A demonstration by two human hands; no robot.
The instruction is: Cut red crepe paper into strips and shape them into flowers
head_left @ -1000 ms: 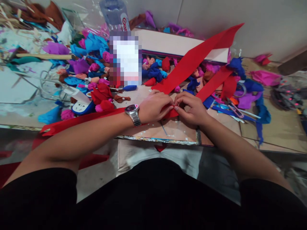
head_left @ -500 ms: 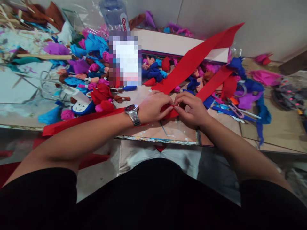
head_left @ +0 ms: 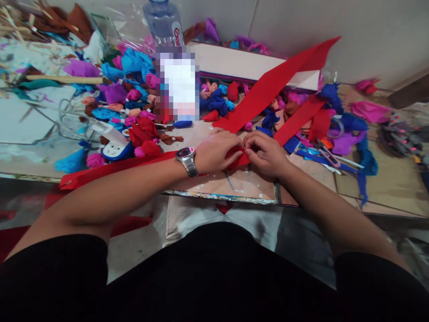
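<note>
Both hands meet over the front of the table, pinching the edge of a red crepe paper strip (head_left: 240,161). My left hand (head_left: 217,150), palm down with a watch on its wrist, has thumb and fingertips closed on the paper. Facing it, my right hand (head_left: 266,153) pinches the same edge with thumb and forefinger. A long red strip (head_left: 117,169) runs out to the left beneath my left forearm; whether it joins the held piece is hidden. Behind the hands, another wide red strip (head_left: 275,80) slants up to the right.
Bunched paper flowers (head_left: 134,62) in several colours crowd the left and back. A blue-white power socket (head_left: 115,150), a clear bottle (head_left: 163,24) and a long white box (head_left: 234,60) stand there too. Scissors (head_left: 328,154) and blue paper lie right. The table's front edge (head_left: 221,197) is close.
The fingertips have shifted slightly along the red paper, and more of it shows between the hands. My right hand has turned a little, its fingers curling in more. The view has moved slightly.
</note>
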